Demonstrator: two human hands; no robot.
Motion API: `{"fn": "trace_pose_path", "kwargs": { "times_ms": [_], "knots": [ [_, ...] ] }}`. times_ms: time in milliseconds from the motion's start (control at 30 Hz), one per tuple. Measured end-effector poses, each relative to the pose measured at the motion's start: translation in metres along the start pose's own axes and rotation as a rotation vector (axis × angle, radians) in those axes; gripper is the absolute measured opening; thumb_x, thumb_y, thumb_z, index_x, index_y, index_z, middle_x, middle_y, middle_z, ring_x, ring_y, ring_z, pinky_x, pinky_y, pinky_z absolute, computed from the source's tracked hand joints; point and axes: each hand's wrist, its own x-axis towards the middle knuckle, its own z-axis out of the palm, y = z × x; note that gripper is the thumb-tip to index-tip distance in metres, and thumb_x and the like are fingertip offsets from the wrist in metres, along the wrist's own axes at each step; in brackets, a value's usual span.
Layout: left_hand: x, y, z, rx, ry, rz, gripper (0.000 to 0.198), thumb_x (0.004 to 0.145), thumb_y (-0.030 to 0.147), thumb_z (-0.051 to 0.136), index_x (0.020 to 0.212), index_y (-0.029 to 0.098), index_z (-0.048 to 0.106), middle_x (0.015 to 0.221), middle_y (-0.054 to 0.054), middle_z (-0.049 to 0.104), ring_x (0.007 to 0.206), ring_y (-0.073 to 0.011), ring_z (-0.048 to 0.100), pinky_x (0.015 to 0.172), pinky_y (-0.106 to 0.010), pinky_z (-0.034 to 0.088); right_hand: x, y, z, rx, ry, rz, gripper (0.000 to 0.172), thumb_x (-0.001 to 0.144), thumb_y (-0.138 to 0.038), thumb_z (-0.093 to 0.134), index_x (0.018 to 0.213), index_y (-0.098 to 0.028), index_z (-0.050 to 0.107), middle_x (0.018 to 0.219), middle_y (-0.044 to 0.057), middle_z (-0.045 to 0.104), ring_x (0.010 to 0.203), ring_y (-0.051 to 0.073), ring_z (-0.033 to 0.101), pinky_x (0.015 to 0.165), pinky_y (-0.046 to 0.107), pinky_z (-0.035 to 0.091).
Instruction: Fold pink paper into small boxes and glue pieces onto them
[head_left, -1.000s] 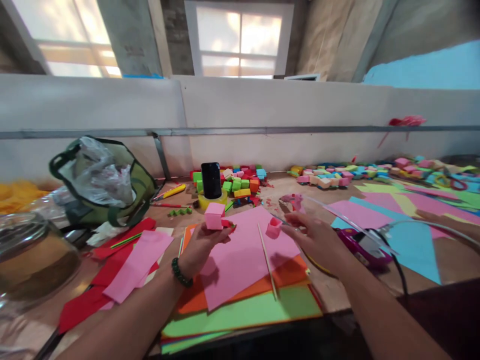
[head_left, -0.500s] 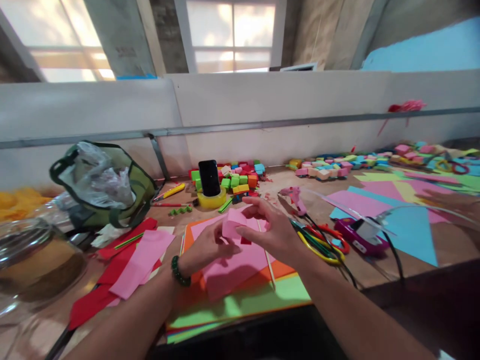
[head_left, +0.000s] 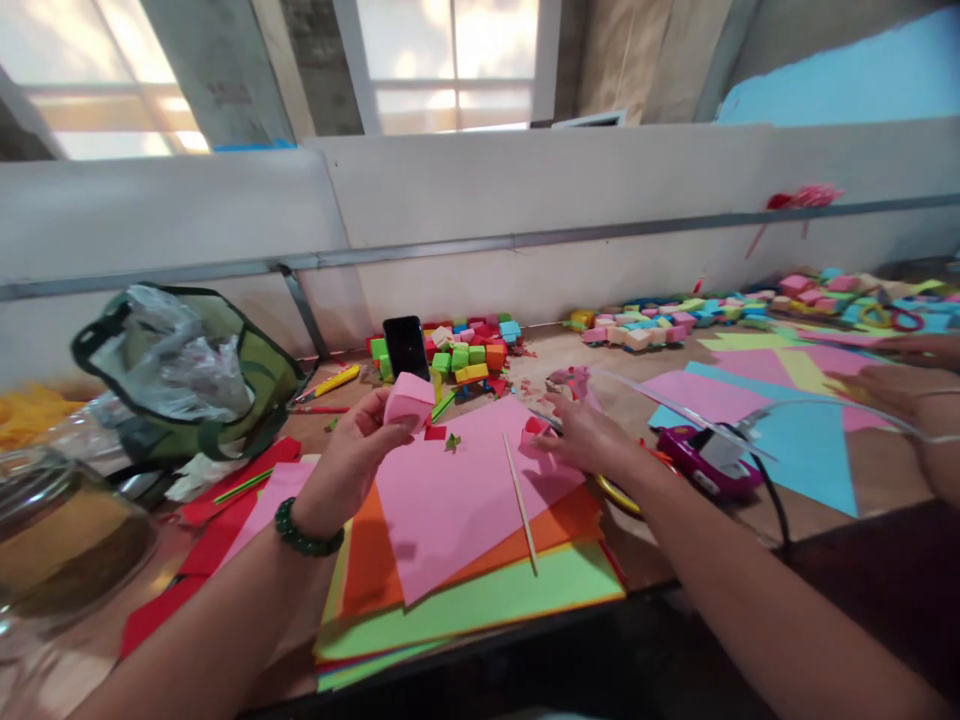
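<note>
A small pink paper box (head_left: 410, 398) is pinched in my left hand (head_left: 360, 450), raised over the left edge of a pink sheet (head_left: 465, 480). My right hand (head_left: 592, 435) reaches over the sheet's right side, fingers apart, close to the pink glue gun (head_left: 574, 382). A red paper piece (head_left: 534, 430) shows by its fingertips; I cannot tell whether they touch it. Partly under that hand lie scissors with a yellow handle (head_left: 621, 495). On the sheet are a thin wooden stick (head_left: 523, 510), a small green scrap (head_left: 452, 441) and a red scrap (head_left: 435, 433).
Orange and green sheets (head_left: 525, 595) lie stacked beneath. Behind stand a phone (head_left: 406, 347) and several colourful paper boxes (head_left: 472, 355). A bag (head_left: 255, 370) and a jar (head_left: 67, 540) are left. A purple power strip (head_left: 705, 465) and another person's hands (head_left: 885, 385) are right.
My right hand has let go of the pink box and moved right toward the glue gun. My left hand has carried the box left and up. Another person's hands show more at the right.
</note>
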Motion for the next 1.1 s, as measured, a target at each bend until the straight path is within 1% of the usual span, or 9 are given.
{"fn": "trace_pose_path", "kwargs": {
  "times_ms": [167, 267, 333, 433, 533, 667, 833, 967, 1100],
  "knots": [
    [-0.001, -0.001, 0.000, -0.007, -0.007, -0.037, 0.033, 0.067, 0.027, 0.076, 0.097, 0.020, 0.066, 0.089, -0.002, 0.066, 0.077, -0.0123, 0.059, 0.064, -0.019, 0.045, 0.000, -0.011, 0.012, -0.045, -0.023, -0.052, 0.055, 0.076, -0.032, 0.065, 0.125, -0.015, 0.050, 0.107, 0.014, 0.065, 0.098, 0.027, 0.061, 0.075, 0.031, 0.046],
    [-0.003, 0.003, -0.001, 0.011, -0.026, -0.002, 0.032, 0.068, 0.027, 0.075, 0.098, 0.020, 0.066, 0.088, -0.001, 0.066, 0.075, -0.0111, 0.058, 0.064, -0.018, 0.044, -0.014, -0.034, 0.006, 0.077, -0.020, -0.209, 0.064, 0.076, -0.030, 0.066, 0.134, -0.017, 0.042, 0.107, 0.011, 0.065, 0.097, 0.023, 0.061, 0.079, 0.030, 0.046],
    [-0.005, 0.008, -0.002, 0.019, -0.039, 0.024, 0.031, 0.069, 0.027, 0.074, 0.098, 0.018, 0.066, 0.085, -0.001, 0.066, 0.074, -0.0114, 0.057, 0.064, -0.019, 0.044, -0.026, -0.054, 0.005, 0.139, -0.079, -0.345, 0.065, 0.076, -0.028, 0.066, 0.135, -0.019, 0.039, 0.107, 0.010, 0.065, 0.095, 0.022, 0.061, 0.080, 0.031, 0.045],
    [-0.006, 0.010, -0.004, 0.031, -0.047, 0.048, 0.031, 0.067, 0.026, 0.075, 0.095, 0.017, 0.066, 0.082, -0.002, 0.065, 0.073, -0.0124, 0.057, 0.065, -0.021, 0.044, -0.038, -0.081, 0.011, 0.142, -0.221, -0.458, 0.046, 0.078, -0.028, 0.063, 0.122, -0.021, 0.051, 0.100, 0.008, 0.066, 0.084, 0.020, 0.063, 0.070, 0.027, 0.045],
    [-0.006, 0.004, -0.010, 0.015, -0.029, 0.041, 0.030, 0.065, 0.026, 0.075, 0.093, 0.017, 0.066, 0.084, -0.002, 0.065, 0.074, -0.0126, 0.058, 0.063, -0.020, 0.044, -0.036, -0.096, 0.019, 0.057, -0.361, -0.578, 0.024, 0.079, -0.031, 0.062, 0.101, -0.022, 0.064, 0.091, 0.006, 0.069, 0.081, 0.021, 0.063, 0.066, 0.026, 0.042],
    [-0.004, -0.009, -0.022, -0.032, 0.001, 0.002, 0.028, 0.065, 0.028, 0.074, 0.090, 0.017, 0.066, 0.084, -0.002, 0.066, 0.075, -0.0128, 0.060, 0.062, -0.019, 0.044, -0.024, -0.099, 0.017, -0.008, -0.496, -0.654, 0.028, 0.073, -0.040, 0.068, 0.096, -0.024, 0.070, 0.089, 0.006, 0.070, 0.083, 0.023, 0.063, 0.066, 0.027, 0.042],
    [-0.004, -0.019, -0.028, -0.057, -0.013, -0.004, 0.023, 0.068, 0.026, 0.072, 0.089, 0.017, 0.066, 0.080, -0.001, 0.065, 0.071, -0.0116, 0.059, 0.063, -0.020, 0.044, -0.015, -0.101, 0.008, -0.047, -0.614, -0.741, 0.019, 0.072, -0.016, 0.061, 0.084, -0.025, 0.072, 0.095, 0.004, 0.067, 0.075, 0.017, 0.062, 0.065, 0.025, 0.042],
    [-0.007, -0.021, -0.029, -0.035, -0.037, -0.019, 0.023, 0.067, 0.026, 0.073, 0.086, 0.016, 0.066, 0.079, -0.002, 0.065, 0.068, -0.0115, 0.056, 0.062, -0.021, 0.043, -0.011, -0.100, 0.014, -0.010, -0.638, -0.859, 0.024, 0.072, -0.006, 0.056, 0.081, -0.022, 0.072, 0.105, 0.006, 0.065, 0.096, 0.020, 0.059, 0.079, 0.027, 0.044],
    [-0.008, -0.023, -0.030, -0.045, -0.043, -0.029, 0.025, 0.066, 0.027, 0.074, 0.088, 0.017, 0.067, 0.078, -0.002, 0.065, 0.069, -0.0123, 0.056, 0.063, -0.021, 0.042, -0.008, -0.097, 0.021, 0.039, -0.621, -0.930, 0.022, 0.076, -0.006, 0.057, 0.082, -0.020, 0.073, 0.119, 0.007, 0.062, 0.109, 0.021, 0.053, 0.090, 0.032, 0.042]
  ]
}}
